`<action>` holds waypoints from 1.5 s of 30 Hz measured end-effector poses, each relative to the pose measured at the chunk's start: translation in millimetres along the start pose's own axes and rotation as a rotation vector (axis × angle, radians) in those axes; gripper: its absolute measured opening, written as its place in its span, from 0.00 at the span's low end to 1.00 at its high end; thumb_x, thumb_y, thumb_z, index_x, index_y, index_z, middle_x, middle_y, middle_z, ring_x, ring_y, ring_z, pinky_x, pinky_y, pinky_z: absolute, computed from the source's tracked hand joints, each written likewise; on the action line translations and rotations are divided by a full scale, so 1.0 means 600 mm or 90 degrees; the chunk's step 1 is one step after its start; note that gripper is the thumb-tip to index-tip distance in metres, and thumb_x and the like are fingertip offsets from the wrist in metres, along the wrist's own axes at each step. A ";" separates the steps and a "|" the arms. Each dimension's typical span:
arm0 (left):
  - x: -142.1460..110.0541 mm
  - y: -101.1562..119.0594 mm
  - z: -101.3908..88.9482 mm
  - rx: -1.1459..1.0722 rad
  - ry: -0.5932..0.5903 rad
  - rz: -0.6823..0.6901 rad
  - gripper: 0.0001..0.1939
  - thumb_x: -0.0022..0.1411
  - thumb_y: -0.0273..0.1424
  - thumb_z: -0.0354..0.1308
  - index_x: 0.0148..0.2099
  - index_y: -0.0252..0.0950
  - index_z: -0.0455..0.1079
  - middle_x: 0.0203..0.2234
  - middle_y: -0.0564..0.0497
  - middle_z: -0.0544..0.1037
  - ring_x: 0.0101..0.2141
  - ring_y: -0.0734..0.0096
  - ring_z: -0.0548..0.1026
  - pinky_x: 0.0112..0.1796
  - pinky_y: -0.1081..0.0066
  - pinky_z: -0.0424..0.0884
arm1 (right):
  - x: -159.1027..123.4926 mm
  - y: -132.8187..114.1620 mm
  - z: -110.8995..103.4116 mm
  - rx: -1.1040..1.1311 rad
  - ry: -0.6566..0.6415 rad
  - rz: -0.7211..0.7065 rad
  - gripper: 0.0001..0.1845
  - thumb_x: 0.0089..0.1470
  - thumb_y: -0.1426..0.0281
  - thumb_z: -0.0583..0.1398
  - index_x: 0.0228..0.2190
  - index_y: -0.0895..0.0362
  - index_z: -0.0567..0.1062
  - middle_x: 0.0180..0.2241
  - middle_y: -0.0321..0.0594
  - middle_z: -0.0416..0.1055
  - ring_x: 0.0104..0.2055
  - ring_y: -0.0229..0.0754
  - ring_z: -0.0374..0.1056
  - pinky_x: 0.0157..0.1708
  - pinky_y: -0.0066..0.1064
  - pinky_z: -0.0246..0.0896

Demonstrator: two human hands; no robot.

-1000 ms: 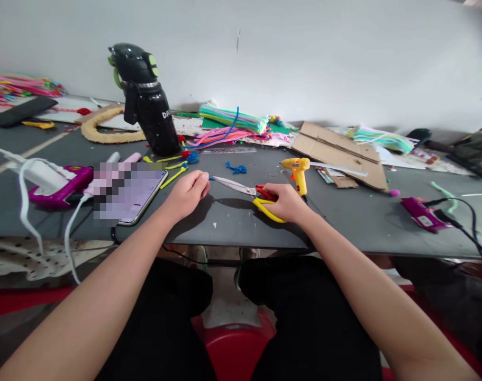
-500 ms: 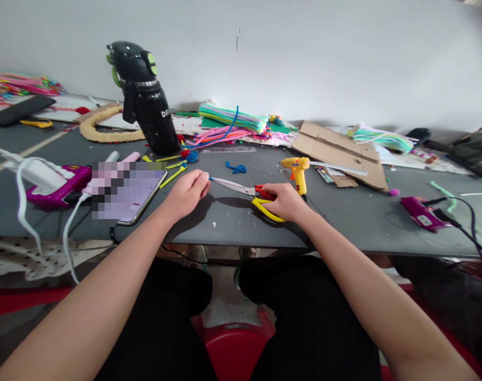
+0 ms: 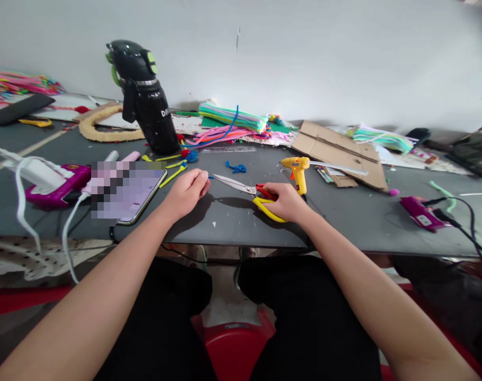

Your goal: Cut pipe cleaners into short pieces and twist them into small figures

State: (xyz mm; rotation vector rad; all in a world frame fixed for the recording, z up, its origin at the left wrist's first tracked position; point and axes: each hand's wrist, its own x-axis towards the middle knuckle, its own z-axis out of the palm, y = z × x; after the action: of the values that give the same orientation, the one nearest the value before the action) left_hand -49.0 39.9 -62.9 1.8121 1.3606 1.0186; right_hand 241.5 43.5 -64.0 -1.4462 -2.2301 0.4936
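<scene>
My right hand (image 3: 283, 202) is wrapped round the red and yellow handles of a pair of scissors (image 3: 236, 184), whose blades point left. Fingers pinched, my left hand (image 3: 190, 191) holds a short blue pipe cleaner (image 3: 212, 177); only its tip shows beyond the fingertips. The scissor tips are close to that blue end, with the blades looking nearly closed. Just beyond the blades, a twisted blue pipe-cleaner piece (image 3: 236, 167) lies on the grey table (image 3: 233, 227). Yellow-stemmed pieces (image 3: 174, 174) with blue and red heads lie beyond my left hand.
A black bottle (image 3: 155, 116) stands at the back left. A phone (image 3: 143, 198) lies by my left forearm, near a purple power adapter (image 3: 58, 188). Beyond my right hand stands a yellow glue gun (image 3: 298, 172), before some cardboard (image 3: 339, 151). Pipe-cleaner bundles (image 3: 233, 116) line the wall.
The scissor tips have shifted slightly right, away from my left fingertips. Both hands hold nearly the same places and grips.
</scene>
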 end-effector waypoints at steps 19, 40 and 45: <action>0.000 0.000 0.000 0.010 0.005 0.010 0.21 0.71 0.43 0.46 0.28 0.38 0.61 0.19 0.55 0.66 0.22 0.73 0.63 0.27 0.70 0.60 | 0.004 -0.002 0.000 -0.015 -0.004 0.009 0.15 0.45 0.61 0.62 0.21 0.55 0.61 0.22 0.32 0.58 0.27 0.36 0.48 0.28 0.31 0.43; 0.000 0.000 0.001 0.018 0.002 0.002 0.21 0.71 0.43 0.46 0.28 0.38 0.61 0.19 0.56 0.66 0.21 0.73 0.63 0.27 0.70 0.60 | 0.005 0.000 0.000 -0.031 -0.013 -0.014 0.14 0.44 0.64 0.61 0.21 0.55 0.60 0.21 0.32 0.58 0.27 0.36 0.48 0.28 0.31 0.42; 0.000 -0.001 0.000 0.014 0.006 0.011 0.20 0.71 0.43 0.46 0.28 0.38 0.61 0.19 0.55 0.66 0.22 0.73 0.63 0.26 0.70 0.60 | 0.004 -0.002 -0.002 -0.032 -0.018 -0.006 0.14 0.45 0.62 0.61 0.22 0.55 0.61 0.22 0.32 0.59 0.27 0.36 0.49 0.28 0.31 0.43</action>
State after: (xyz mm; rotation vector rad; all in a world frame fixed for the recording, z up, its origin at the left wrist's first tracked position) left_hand -49.2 39.9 -63.6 1.8404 1.3683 1.0257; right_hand 240.0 45.5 -62.0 -1.4611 -2.2863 0.4608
